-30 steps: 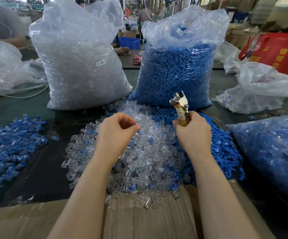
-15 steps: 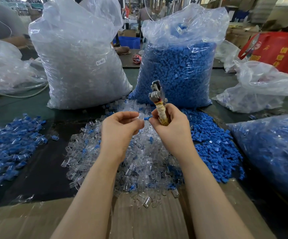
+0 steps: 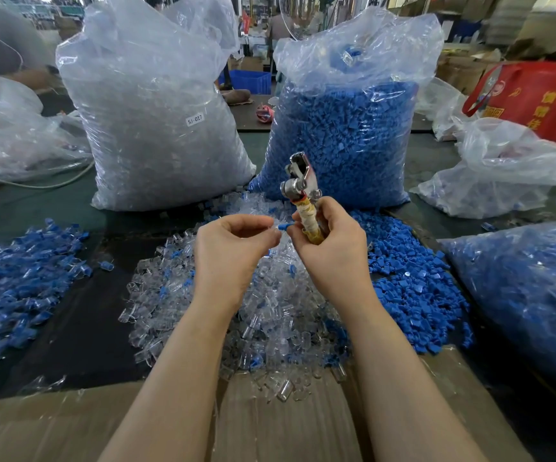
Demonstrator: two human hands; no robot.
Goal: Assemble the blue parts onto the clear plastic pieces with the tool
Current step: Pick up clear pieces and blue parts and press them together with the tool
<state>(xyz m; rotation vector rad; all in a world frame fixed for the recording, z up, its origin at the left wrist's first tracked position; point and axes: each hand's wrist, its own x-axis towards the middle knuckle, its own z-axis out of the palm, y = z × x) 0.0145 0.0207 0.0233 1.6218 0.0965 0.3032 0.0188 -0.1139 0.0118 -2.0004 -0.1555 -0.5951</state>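
Blue part (image 3: 283, 226) sits pinched at my right hand (image 3: 331, 248) fingertips, touching the clear piece my left hand (image 3: 233, 251) pinches, above the clear pile (image 3: 270, 315) on the worktop (image 3: 80, 315). My right fingers also curl round the tool (image 3: 300, 181), its metal head pointing up before the blue bag (image 3: 343, 135).

Two bags (image 3: 156, 128) behind parts heap (image 3: 270, 315)

Small blue part (image 3: 283, 226) meets clear piece (image 3: 270, 228); metal-headed tool (image 3: 301, 191) upright.
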